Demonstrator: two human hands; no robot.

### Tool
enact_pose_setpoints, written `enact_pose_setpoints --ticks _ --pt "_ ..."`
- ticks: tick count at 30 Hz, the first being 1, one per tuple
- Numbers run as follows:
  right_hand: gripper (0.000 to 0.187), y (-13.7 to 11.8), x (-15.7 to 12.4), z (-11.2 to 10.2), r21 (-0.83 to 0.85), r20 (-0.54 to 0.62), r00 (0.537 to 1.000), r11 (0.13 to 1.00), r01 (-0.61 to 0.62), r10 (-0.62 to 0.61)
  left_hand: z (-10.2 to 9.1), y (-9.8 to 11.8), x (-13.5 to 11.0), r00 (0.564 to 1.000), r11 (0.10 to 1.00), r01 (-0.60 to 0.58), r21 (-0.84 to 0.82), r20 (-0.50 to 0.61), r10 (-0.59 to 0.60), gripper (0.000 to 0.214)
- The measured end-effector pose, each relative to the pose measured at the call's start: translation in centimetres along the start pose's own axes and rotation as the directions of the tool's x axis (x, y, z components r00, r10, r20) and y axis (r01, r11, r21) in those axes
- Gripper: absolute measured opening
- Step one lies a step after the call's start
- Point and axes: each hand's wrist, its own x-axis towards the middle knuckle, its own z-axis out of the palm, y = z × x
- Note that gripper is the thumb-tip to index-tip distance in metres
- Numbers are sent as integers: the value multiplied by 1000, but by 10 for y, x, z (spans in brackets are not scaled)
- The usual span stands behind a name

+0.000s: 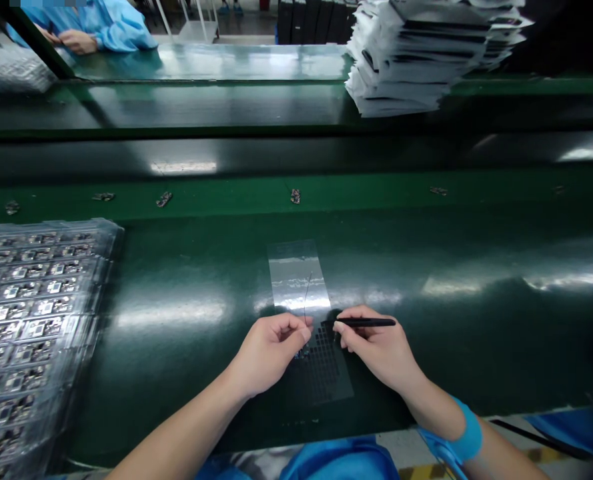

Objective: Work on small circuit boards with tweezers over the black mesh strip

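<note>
Although the left hand (271,350) is curled with thumb and forefinger pinched together, what it pinches is mostly hidden: a small dark part with a thin dark wire (307,293) rising from the fingertips, too small to identify. The right hand (376,347) grips slim black tweezers (366,323) lying level, their tip pointing left toward the other hand; whether they clasp anything I cannot tell. Both hands hover over a clear glossy plastic strip (299,277) printed with a faint grid of dark squares, flat on the shiny dark green belt (476,267). At the left edge, cut off, lies a stack of transparent moulded trays (36,313) of small circuit boards. Far back, a blurred white pile of sheets (416,60) stands, and a blue-sleeved co-worker's hand (79,41) rests.
</note>
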Motion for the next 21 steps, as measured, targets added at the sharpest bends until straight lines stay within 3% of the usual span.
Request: enact_pose_setpoints --ticks 9,14,21 --pt "16 -13 -2 -3 183 -43 999 983 15 -8 1 2 4 996 999 25 -43 -89 -29 19" --pt "12 -26 -8 7 286 -24 1000 958 18 -11 1 4 4 991 995 49 -88 -118 -59 18" --pt "8 -34 -8 15 289 -19 999 957 31 -27 2 5 4 990 992 75 -97 -113 -86 18"
